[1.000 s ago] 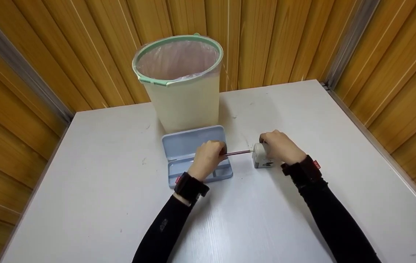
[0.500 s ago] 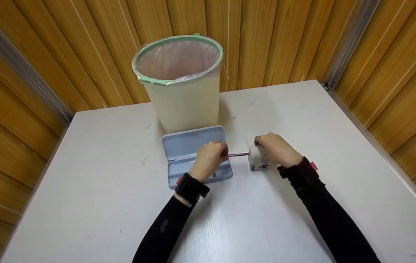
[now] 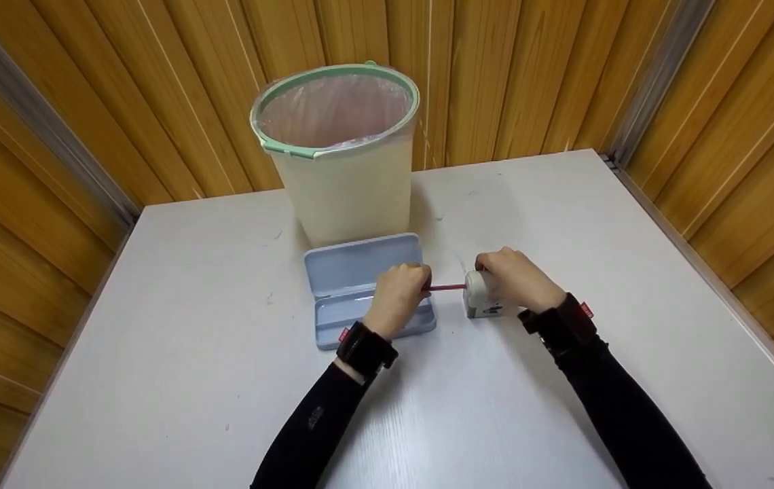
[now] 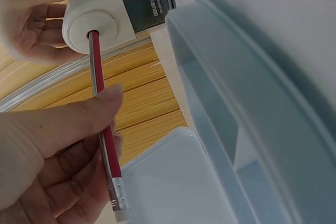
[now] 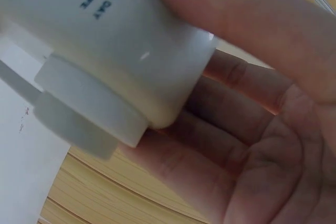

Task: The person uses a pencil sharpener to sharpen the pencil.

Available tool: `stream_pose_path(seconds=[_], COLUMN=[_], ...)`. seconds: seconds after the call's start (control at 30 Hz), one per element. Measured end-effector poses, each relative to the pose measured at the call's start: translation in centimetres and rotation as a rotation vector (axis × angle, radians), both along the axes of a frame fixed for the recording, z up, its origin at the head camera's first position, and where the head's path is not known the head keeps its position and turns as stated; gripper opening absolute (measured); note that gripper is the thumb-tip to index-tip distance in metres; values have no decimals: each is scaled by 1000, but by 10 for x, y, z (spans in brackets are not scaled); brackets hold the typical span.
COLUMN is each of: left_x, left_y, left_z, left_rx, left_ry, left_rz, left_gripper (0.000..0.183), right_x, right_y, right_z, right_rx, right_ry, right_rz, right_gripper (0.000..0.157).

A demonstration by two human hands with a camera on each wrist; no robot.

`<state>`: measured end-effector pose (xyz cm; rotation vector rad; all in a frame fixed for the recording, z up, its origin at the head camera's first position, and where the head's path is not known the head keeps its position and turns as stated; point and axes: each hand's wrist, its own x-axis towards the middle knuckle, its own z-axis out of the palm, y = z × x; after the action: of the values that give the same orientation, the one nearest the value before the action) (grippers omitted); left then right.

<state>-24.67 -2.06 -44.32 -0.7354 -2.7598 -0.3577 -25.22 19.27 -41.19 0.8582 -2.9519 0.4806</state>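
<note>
On a white desk [image 3: 210, 285], a blue pencil case [image 3: 346, 311] lies with its lid [image 3: 346, 265] raised. Over the case's right half, a person's left hand [image 3: 398, 297], its grip clamped on a red-striped pencil [image 4: 110, 153], points it rightward, its end inside a white sharpener [image 3: 478, 297]. The sharpener is just right of the case, the right hand's [image 3: 523, 279] grip clamped around it. A pale bin [image 3: 354, 193] stands behind the case.

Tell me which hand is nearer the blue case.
Left. The left hand, pinching the pencil, overlaps the case in the head view; the right hand, gripping the sharpener, is off to the case's right.
</note>
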Motion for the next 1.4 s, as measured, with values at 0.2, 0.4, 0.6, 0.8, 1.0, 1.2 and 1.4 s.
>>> stream_pose_path(seconds=[0.2,0.4,0.6,0.8,1.0,1.2,1.4], left_x=[2,0,2,7,9,12,12], left_y=[11,11,13,25,44,61,75], left_z=[-2,-3,4,12,7,2,-7], left_rx=[-62,-60,-51,-13,-1,2,-90], left_ry=[71,83,-5,-76,3,41,154], left_rz=[1,8,12,-29,-156,-183,-109], left_gripper=[12,11,21,56,56,57,55], right_x=[3,3,3,1,-4,-23,-35], right_y=[-4,-6,-4,8,34,46,45], right_z=[-1,0,1,4,12,-4,-24], right_rx=[-12,-7,-36,-64,14,2,-30], right_ry=[15,11,-59,-154,-259,-363,-401], right_rz=[29,16,-17,9,-101,-128,-94], right_gripper=[35,35,38,50,57,25,16])
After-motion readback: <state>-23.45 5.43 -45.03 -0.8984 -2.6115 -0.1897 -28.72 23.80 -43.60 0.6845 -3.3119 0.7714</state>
